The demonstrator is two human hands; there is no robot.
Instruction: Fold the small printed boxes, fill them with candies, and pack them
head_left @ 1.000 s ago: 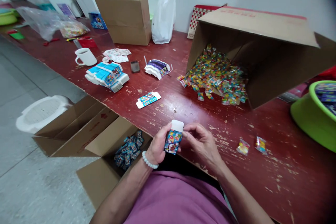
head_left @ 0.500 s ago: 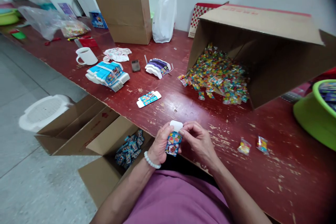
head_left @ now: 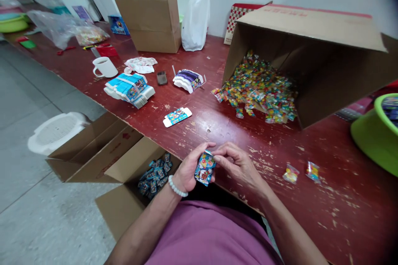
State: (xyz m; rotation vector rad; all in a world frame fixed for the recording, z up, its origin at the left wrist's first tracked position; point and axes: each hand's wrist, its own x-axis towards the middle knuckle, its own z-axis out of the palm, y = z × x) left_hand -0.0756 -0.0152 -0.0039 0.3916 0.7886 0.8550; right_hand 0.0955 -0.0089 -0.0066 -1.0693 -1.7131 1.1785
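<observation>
My left hand [head_left: 186,170], with a pale bead bracelet at the wrist, is closed round a small blue printed candy box [head_left: 205,169] at the table's front edge. The fingers and thumb of my right hand [head_left: 235,161] pinch at the box's top edge, where the white flap is now folded down. On the table beyond lies a flat, unfolded blue carton [head_left: 178,116]. Two wrapped candies, a yellow-and-white one [head_left: 291,173] and one with blue in it [head_left: 312,171], rest to the right of my hands.
A large cardboard box [head_left: 311,25] on its side spills wrapped candies [head_left: 261,87]. Bundled blue cartons [head_left: 130,87], purple cartons [head_left: 188,80] and a white mug [head_left: 105,67] stand farther back. Below the edge, an open carton [head_left: 132,165] holds filled boxes [head_left: 156,174]. A green basin [head_left: 371,132] is at right.
The white flap that stood up from the candy box is now folded over its top. My left thumb has lifted off the flap, and my right hand stays at the top edge.
</observation>
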